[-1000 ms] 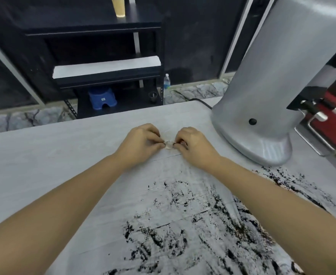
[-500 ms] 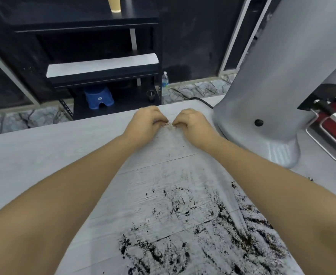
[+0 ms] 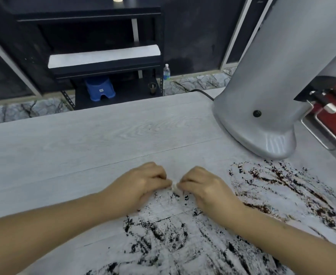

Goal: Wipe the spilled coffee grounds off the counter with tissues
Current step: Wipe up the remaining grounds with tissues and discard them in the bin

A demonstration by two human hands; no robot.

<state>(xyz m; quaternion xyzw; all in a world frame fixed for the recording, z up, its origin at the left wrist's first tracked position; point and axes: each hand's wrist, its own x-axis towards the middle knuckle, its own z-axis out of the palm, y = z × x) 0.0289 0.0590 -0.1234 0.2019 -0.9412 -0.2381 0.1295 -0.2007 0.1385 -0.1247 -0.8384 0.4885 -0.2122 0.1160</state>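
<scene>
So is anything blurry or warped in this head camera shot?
Head view: both hands, left and right, look slightly motion-blurred; the wide lens bends the counter edge and leans the silver machine; lighting is soft, without glare.

Small white tissue (image 3: 174, 187) amid smeared coffee grounds (image 3: 163, 235).

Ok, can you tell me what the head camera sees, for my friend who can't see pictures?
Two hands, left and right, pinch a small white tissue between them on a pale counter. Dark coffee grounds are smeared in front of and beside the hands. A silver machine stands at the right.
</scene>
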